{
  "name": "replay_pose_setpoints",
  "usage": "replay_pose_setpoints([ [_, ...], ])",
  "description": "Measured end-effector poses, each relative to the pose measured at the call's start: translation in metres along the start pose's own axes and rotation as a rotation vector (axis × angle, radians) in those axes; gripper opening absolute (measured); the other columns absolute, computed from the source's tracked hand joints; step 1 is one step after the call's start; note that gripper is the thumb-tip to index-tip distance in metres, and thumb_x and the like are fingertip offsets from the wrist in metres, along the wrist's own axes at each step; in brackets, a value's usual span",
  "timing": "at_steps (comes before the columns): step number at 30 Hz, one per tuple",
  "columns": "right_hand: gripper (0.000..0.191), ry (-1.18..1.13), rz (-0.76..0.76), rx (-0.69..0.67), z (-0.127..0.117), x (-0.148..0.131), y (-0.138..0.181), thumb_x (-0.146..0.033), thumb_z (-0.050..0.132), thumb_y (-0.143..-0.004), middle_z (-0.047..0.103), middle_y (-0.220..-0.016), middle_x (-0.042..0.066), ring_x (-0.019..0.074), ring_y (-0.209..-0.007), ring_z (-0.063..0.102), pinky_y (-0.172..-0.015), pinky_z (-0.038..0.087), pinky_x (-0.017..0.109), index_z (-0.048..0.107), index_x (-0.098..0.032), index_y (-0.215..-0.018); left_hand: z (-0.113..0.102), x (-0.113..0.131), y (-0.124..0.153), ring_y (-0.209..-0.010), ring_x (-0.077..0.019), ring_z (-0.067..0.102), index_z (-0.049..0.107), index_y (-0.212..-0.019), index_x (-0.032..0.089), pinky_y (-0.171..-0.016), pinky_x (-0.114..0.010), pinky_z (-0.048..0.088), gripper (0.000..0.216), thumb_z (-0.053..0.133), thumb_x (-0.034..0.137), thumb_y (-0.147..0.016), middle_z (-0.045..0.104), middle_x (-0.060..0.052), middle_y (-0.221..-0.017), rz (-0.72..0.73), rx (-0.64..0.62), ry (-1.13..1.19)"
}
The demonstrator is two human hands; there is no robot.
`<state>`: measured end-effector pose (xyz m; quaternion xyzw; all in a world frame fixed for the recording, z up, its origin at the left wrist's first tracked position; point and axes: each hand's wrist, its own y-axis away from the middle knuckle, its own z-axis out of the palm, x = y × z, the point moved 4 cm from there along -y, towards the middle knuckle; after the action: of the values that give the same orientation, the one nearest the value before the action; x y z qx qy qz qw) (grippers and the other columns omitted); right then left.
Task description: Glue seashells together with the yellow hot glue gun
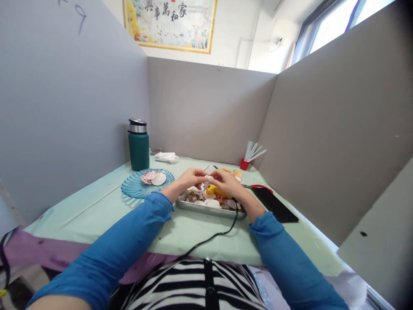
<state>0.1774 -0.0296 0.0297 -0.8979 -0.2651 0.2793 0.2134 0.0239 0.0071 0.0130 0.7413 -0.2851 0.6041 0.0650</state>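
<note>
The small white piece (209, 177) is, in the head view, pinched at the meeting fingertips of both hands, above the metal tray (206, 209); it is mostly covered by the fingers, so its exact form cannot be told. The left hand (189, 178) grips it from the left with bent fingers, and the right hand (227, 182) grips it from the other side, its thumb beneath the curled fingers. The tray stands on the pale green worktop (135, 219) and is heaped with shells (211, 203), white and brownish. A yellow object (214, 190) lies over them, partly hidden behind the right hand, and a black cord (214, 235) runs from beside the right wrist down across the worktop to its near edge. To the left of the tray, a ribbed blue plate (129, 186) bears a few pink and white shells, with a thin pale rod (92, 206) beside it and a green bottle (139, 150) standing behind it. A white bundle (167, 157) lies near the back panel. To the right, a flat black slab (275, 204) lies next to red-handled scissors (263, 187), and farther back a red cup (244, 164) holds white sticks (252, 151).
</note>
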Motion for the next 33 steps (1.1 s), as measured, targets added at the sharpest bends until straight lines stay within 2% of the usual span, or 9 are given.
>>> replay_pose_setpoints([
  [4,0.025,-0.027,0.017,0.040,0.004,0.002,-0.001,-0.040,0.055,-0.083,0.065,-0.077,0.001,0.0112,-0.066,0.055,-0.060,0.039,0.022,0.062,-0.017,-0.086,0.001,-0.007,-0.006,-0.048,-0.0074,0.054,0.063,-0.090,0.012,-0.047,-0.019,0.044,0.036,0.070,0.041,-0.069,0.061,0.000,-0.064,0.042,-0.027,-0.064],
  [8,0.022,-0.017,0.051,0.044,0.005,0.003,0.000,-0.037,0.056,-0.083,0.063,-0.070,0.000,0.0104,-0.062,0.053,-0.059,0.037,0.022,0.062,-0.017,-0.081,0.002,-0.006,-0.006,-0.046,-0.0077,0.056,0.054,-0.094,0.014,-0.044,-0.019,0.044,0.043,0.074,0.038,-0.065,0.062,0.000,-0.069,0.033,0.013,-0.002],
  [13,0.020,0.016,0.039,0.039,0.004,-0.002,0.002,-0.035,0.055,-0.083,0.062,-0.069,0.000,0.0106,-0.062,0.053,-0.059,0.036,0.022,0.061,-0.016,-0.080,0.002,0.000,-0.003,-0.044,-0.0084,0.057,0.052,-0.084,0.013,-0.044,-0.018,0.043,0.033,0.073,0.035,-0.068,0.059,0.002,-0.060,0.050,0.026,-0.012],
  [21,0.021,0.038,-0.018,0.059,0.003,-0.008,0.003,-0.036,0.055,-0.084,0.061,-0.067,0.000,0.0103,-0.061,0.052,-0.059,0.036,0.022,0.060,-0.016,-0.079,0.002,0.002,-0.002,-0.045,-0.0101,0.057,0.053,-0.084,0.013,-0.046,-0.020,0.044,0.020,0.066,0.023,-0.073,0.057,0.003,-0.054,0.039,0.047,-0.080],
  [33,0.017,0.078,-0.038,0.014,0.008,-0.003,0.005,-0.032,0.054,-0.084,0.061,-0.070,0.000,0.0106,-0.063,0.052,-0.058,0.034,0.022,0.059,-0.016,-0.081,-0.001,-0.012,-0.009,-0.045,-0.0090,0.056,0.056,-0.082,0.014,-0.045,-0.017,0.042,0.018,0.064,0.028,-0.072,0.058,0.003,-0.053,0.077,-0.010,-0.182],
])
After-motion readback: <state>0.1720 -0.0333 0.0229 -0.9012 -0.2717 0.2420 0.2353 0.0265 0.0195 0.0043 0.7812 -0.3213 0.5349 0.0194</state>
